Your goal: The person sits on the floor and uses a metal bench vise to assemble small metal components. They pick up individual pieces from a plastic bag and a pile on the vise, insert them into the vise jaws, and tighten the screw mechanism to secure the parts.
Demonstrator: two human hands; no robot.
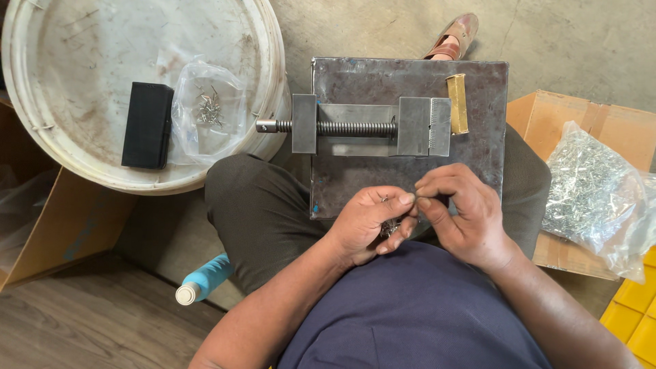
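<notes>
Concrete floor [567, 41] up top, wood planks at the lower left, and the person sits with a steel plate [410, 171] resting across the lap. A small vise [372, 126] is mounted on that plate, its long screw running left to right, handle end pointing left toward a white bucket lid [82, 89]. A brass block [457, 104] stands upright just beside the vise's right jaw.

Both hands meet at the plate's near edge. The left hand [372, 224] is cupped, palm up, holding a small heap of metal pins [389, 228]. The right hand [461, 212] curls in from the right, thumb and forefinger pressed together at the left hand's fingertips; what they pinch is too small to tell.

A black box [147, 125] and a small clear bag [208, 109] lie on the lid. A cardboard box [594, 123] at right carries a large bag of pins [594, 195].
</notes>
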